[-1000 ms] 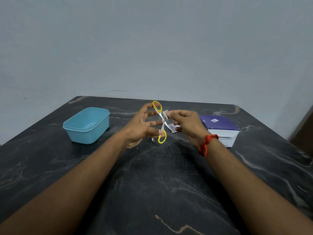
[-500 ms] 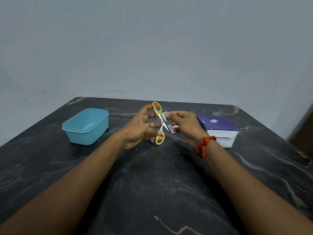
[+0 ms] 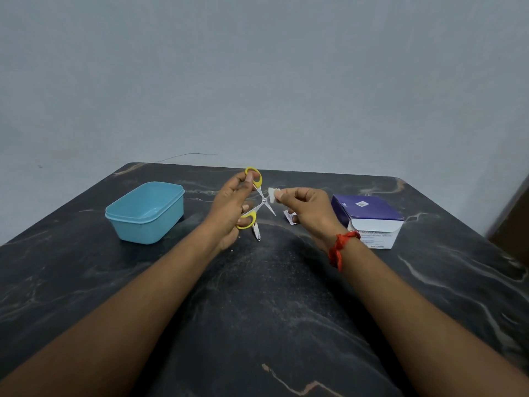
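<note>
Scissors (image 3: 262,200) held wide open in the left hand (image 3: 229,207), white pad (image 3: 272,194) pinched in the right hand (image 3: 310,209).

The scissors are gripped by their yellow loops and held above the table (image 3: 257,310), to the right of the blue tub (image 3: 143,230), with the blades crossed far apart. The pad is pinched between the right thumb and fingertips just beside the pivot, on the side away from the tub; whether a blade is touched cannot be told. A nail clipper (image 3: 256,231) is seen lying on the table, right of the tub. A torn sachet (image 3: 290,217) is laid farther from the tub, under the right hand. A purple and white box (image 3: 369,210) is set farthest from the tub. A red thread (image 3: 339,247) is worn on the right wrist.
</note>
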